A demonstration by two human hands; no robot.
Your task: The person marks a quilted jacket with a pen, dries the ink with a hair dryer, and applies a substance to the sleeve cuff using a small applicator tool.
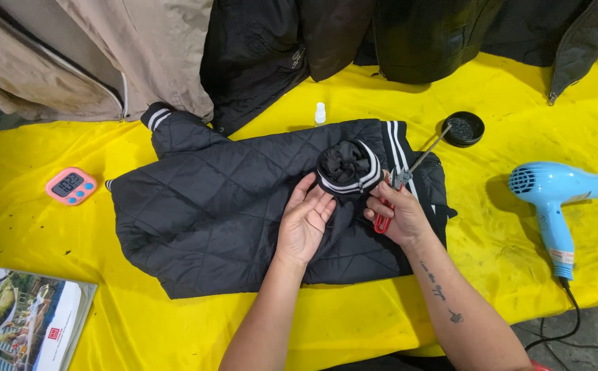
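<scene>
A black quilted jacket [209,206] lies flat on the yellow table cover [134,323]. One sleeve is folded up so its striped cuff [348,168] faces me. My left hand [304,221] rests open on the sleeve just below the cuff. My right hand [400,211] grips red-handled pliers [384,213] whose jaws sit at the cuff's right edge. A thin metal stick [431,151] runs from the pliers' jaws up toward a round black tin [463,128].
A small white bottle [320,113] stands behind the jacket. A blue hair dryer [553,196] lies right, cord trailing off the edge. A pink timer [71,185] and a magazine [27,319] sit left. Beige and black jackets [264,55] pile along the back.
</scene>
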